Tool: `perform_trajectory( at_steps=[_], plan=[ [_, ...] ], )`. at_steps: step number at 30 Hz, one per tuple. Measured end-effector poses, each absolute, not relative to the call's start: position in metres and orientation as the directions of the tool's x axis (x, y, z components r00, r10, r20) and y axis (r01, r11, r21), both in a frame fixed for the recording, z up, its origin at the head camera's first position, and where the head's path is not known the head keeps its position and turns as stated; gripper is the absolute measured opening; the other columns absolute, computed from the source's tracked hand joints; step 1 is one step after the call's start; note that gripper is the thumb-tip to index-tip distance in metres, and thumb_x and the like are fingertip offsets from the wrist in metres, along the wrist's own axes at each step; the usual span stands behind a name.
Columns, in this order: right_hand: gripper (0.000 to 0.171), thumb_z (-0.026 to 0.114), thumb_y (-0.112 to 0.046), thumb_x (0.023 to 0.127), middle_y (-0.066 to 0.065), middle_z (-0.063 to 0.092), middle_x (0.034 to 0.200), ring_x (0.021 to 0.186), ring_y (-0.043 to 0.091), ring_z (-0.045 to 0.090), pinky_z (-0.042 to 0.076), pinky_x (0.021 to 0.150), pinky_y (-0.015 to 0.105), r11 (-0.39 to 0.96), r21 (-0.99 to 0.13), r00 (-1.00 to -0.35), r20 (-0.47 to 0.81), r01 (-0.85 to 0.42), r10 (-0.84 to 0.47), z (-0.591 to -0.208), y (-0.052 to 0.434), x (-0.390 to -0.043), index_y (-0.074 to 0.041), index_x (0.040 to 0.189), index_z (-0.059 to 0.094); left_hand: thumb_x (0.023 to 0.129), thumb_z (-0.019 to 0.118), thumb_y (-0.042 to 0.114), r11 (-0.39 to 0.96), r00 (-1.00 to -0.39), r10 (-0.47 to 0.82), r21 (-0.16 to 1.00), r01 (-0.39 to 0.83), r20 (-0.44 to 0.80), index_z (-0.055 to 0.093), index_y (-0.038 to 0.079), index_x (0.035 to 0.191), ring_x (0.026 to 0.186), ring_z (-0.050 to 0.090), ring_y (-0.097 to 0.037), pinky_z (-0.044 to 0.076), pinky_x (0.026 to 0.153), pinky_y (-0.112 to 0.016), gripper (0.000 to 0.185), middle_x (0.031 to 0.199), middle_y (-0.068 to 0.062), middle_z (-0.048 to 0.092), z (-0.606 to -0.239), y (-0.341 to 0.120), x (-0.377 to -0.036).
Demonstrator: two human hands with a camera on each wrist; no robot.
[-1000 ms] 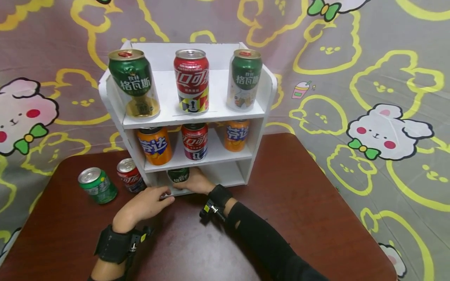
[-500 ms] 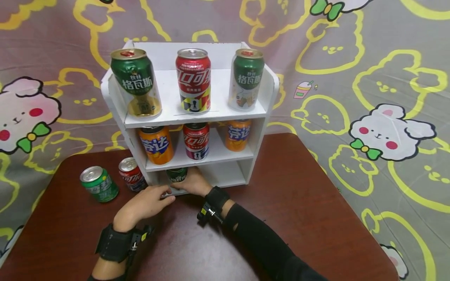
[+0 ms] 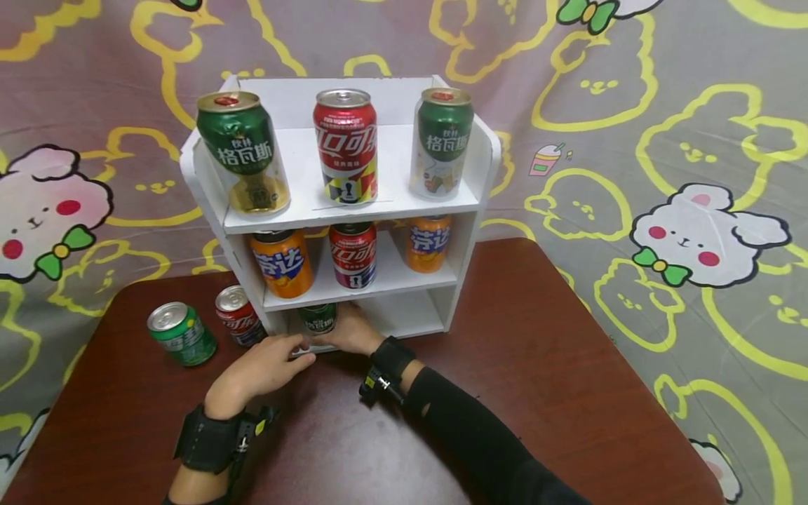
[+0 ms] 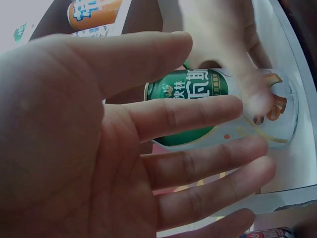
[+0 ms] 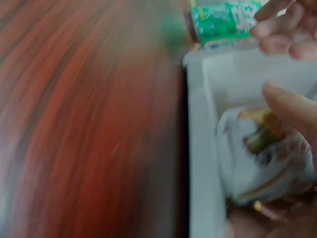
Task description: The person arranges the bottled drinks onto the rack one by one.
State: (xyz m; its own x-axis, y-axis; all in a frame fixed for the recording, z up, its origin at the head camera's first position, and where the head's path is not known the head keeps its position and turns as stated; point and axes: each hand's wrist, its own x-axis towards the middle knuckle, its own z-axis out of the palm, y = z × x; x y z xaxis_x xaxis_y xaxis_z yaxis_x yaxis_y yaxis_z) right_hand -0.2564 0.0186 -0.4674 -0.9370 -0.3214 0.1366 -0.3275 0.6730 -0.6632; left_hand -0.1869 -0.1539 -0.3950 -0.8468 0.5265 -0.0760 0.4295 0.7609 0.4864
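Note:
A green-and-white kvass can [image 3: 318, 319] stands on the bottom level of the white shelf [image 3: 404, 282], toward its left side. My right hand [image 3: 355, 330] reaches in and holds the can from the right, its thumb lying across the printed lower part in the left wrist view. The far fingers are hidden behind the can [image 4: 205, 89]. My left hand [image 3: 261, 365] hovers at the shelf's front left corner, fingers extended and holding nothing. In the left wrist view that hand [image 4: 124, 134] spreads its fingers in front of the can.
Above stand a green-and-gold can [image 3: 246, 154], a red cola can [image 3: 346, 147] and another green-and-white can [image 3: 442, 144]. Orange soda cans [image 3: 282, 263] flank a cola can [image 3: 353, 256] on the middle level. Left of the shelf, a green can [image 3: 183, 334] and a red can [image 3: 238, 315] stand on the table.
My right hand and the kvass can have shifted only slightly, with a little more of the can's label showing now. The left hand stays in place.

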Motion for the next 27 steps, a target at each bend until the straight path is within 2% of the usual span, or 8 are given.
perform_trajectory(
  at_steps=[4, 7, 11, 18, 27],
  plan=[
    [0.083, 0.085, -0.032, 0.070, 0.003, 0.056, 0.121, 0.110, 0.014, 0.052, 0.037, 0.098, 0.022, 0.675, -0.650, -0.922, 0.111, -0.350, -0.371, -0.470, 0.023, -0.257, -0.008, 0.136, 0.040, 0.093, 0.060, 0.029, 0.761, -0.849, 0.523, 0.491, 0.424, -0.078, 0.062, 0.011, 0.096, 0.076, 0.056, -0.014, 0.047, 0.068, -0.039, 0.019, 0.085, 0.001, 0.060, -0.396, -0.155, -0.187],
    [0.084, 0.084, -0.032, 0.072, 0.004, 0.055, 0.125, 0.113, 0.014, 0.051, 0.036, 0.099, 0.022, 0.668, -0.648, -0.913, 0.107, -0.365, -0.394, -0.469, 0.023, -0.258, -0.009, 0.139, 0.038, 0.093, 0.060, 0.029, 0.752, -0.844, 0.532, 0.497, 0.432, -0.071, 0.062, 0.011, 0.096, 0.076, 0.056, -0.013, 0.047, 0.068, -0.038, 0.019, 0.085, 0.002, 0.061, -0.397, -0.155, -0.187],
    [0.085, 0.083, -0.033, 0.073, 0.003, 0.054, 0.128, 0.116, 0.013, 0.050, 0.034, 0.100, 0.022, 0.655, -0.650, -0.901, 0.110, -0.385, -0.420, -0.469, 0.020, -0.260, -0.011, 0.141, 0.037, 0.093, 0.060, 0.028, 0.749, -0.840, 0.539, 0.496, 0.440, -0.069, 0.063, 0.010, 0.098, 0.079, 0.059, -0.015, 0.048, 0.070, -0.040, 0.019, 0.087, 0.001, 0.062, -0.394, -0.153, -0.187],
    [0.077, 0.082, -0.034, 0.074, 0.001, 0.056, 0.126, 0.114, 0.010, 0.051, 0.036, 0.098, 0.021, 0.654, -0.654, -0.896, 0.086, -0.381, -0.435, -0.469, 0.014, -0.259, -0.012, 0.137, 0.044, 0.094, 0.059, 0.030, 0.759, -0.835, 0.543, 0.478, 0.442, -0.089, 0.063, 0.002, 0.109, 0.090, 0.061, -0.025, 0.048, 0.077, -0.045, 0.032, 0.097, -0.006, 0.064, -0.393, -0.149, -0.185],
    [0.078, 0.081, -0.035, 0.075, 0.001, 0.056, 0.128, 0.115, 0.011, 0.051, 0.036, 0.099, 0.021, 0.688, -0.630, -0.908, 0.070, -0.361, -0.413, -0.467, 0.006, -0.257, -0.013, 0.139, 0.042, 0.094, 0.058, 0.031, 0.773, -0.844, 0.526, 0.474, 0.422, -0.106, 0.062, 0.002, 0.114, 0.095, 0.060, -0.028, 0.048, 0.081, -0.047, 0.035, 0.104, -0.011, 0.064, -0.393, -0.149, -0.185]
  ],
)
